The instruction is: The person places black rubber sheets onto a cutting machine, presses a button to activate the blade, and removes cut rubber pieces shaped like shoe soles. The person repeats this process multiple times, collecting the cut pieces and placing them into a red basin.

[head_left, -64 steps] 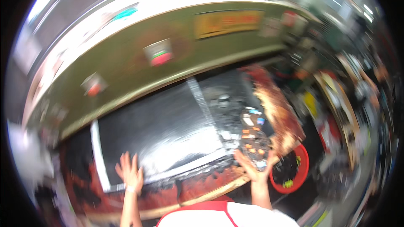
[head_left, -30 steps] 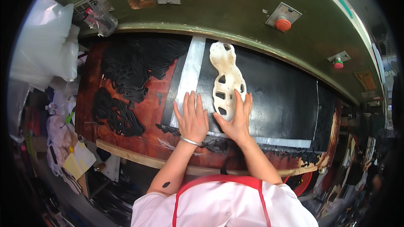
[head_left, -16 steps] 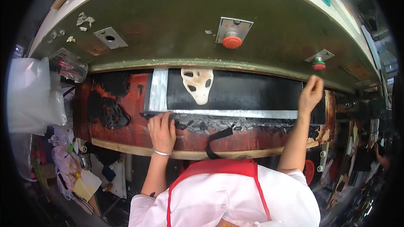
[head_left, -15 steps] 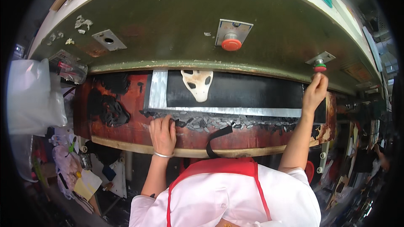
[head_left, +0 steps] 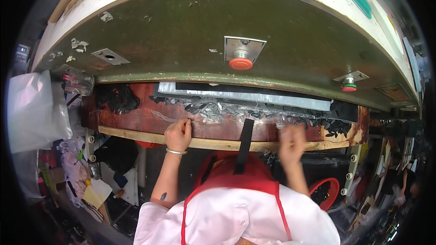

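Observation:
My left hand (head_left: pixel 178 135) is curled closed at the front of the red tabletop (head_left: pixel 150 119); whether anything is inside its fingers is hidden. Smeared by motion, my right hand (head_left: pixel 292 144) is over the wooden front edge, right of a black strip (head_left: pixel 245 138) that hangs from the table toward my red apron. Beyond both hands lies a long band of small dark leaf-shaped pieces (head_left: pixel 213 109). Behind them, a silver-edged board (head_left: pixel 245 96) reaches under the green machine beam (head_left: pixel 177 27), which hides most of it.
The beam carries a red push button (head_left: pixel 240 62) and a green-and-red button (head_left: pixel 349 85). Black cut-out pieces (head_left: pixel 119 100) lie at the table's left. A red bucket (head_left: pixel 331 190) stands below right; a clear plastic bag (head_left: pixel 34 109) hangs at far left.
My right hand has come down from the green-and-red button to the table's front edge. My left hand has closed and left the dark pieces. The beam now covers the white openwork piece almost wholly.

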Demonstrator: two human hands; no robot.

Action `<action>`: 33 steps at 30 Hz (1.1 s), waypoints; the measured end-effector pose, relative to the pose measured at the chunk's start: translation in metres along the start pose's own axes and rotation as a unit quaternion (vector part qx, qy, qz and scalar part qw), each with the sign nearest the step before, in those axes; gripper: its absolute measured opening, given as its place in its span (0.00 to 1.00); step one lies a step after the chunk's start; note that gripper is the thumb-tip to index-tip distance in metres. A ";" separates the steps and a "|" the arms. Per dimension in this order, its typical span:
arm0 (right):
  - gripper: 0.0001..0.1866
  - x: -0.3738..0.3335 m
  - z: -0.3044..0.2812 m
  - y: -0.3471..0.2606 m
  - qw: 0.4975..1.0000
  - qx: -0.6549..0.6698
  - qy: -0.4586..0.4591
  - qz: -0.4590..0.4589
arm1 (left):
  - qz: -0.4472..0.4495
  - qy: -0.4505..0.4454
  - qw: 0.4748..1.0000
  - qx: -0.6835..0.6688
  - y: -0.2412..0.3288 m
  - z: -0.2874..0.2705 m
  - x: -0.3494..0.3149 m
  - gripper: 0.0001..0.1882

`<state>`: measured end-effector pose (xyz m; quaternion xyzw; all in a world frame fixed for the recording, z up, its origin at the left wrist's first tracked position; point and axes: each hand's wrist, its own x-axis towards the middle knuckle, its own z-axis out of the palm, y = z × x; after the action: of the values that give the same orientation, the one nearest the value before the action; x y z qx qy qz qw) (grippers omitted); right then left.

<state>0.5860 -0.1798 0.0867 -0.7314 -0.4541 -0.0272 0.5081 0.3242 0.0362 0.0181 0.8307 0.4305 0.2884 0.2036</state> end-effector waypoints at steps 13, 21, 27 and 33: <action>0.13 -0.123 -0.022 -0.026 0.898 0.138 -0.303 0.287 | 0.008 -0.005 1.000 -0.013 -0.003 -0.014 -0.061 0.07; 0.26 -0.053 -0.099 0.136 0.901 -0.321 0.230 0.179 | -0.048 0.183 0.982 -0.024 -0.041 -0.064 -0.047 0.08; 0.32 -0.075 -0.105 0.117 0.879 -0.326 0.149 0.315 | -0.153 0.056 0.986 0.042 -0.096 -0.052 -0.017 0.19; 0.32 -0.108 -0.103 0.095 0.833 -0.389 0.169 0.356 | -0.201 0.054 0.953 0.220 -0.112 -0.070 -0.050 0.17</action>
<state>0.6317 -0.3347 0.0146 -0.9638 -0.0210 -0.1415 0.2251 0.1885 0.0618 -0.0099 0.7345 0.6517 0.1836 0.0459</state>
